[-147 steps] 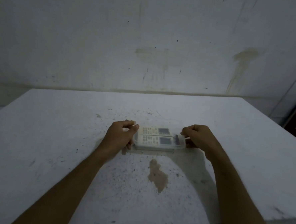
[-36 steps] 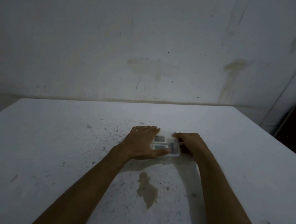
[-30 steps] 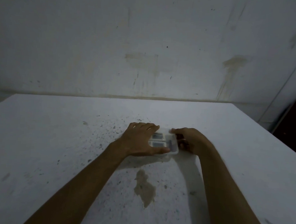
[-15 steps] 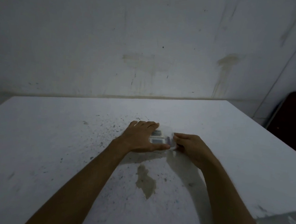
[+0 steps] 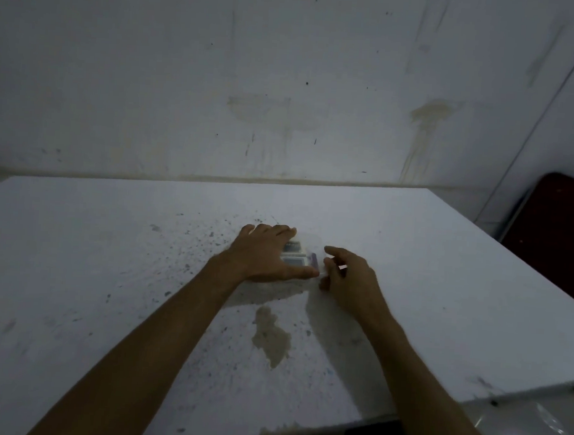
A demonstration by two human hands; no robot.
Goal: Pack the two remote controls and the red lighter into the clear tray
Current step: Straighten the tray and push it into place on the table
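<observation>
clear tray [image 5: 313,265] under left hand [image 5: 266,255], remote controls [image 5: 293,253] inside, labels unreadable

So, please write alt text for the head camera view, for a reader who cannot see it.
A left hand lies flat over a clear tray holding two remote controls on a stained white table; the right hand hovers at its right end.

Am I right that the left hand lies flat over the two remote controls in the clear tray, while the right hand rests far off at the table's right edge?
Not quite. The head view shows the right hand close beside the clear tray, at its right end, not at the table's edge. The left hand does lie flat over the remote controls.
</observation>
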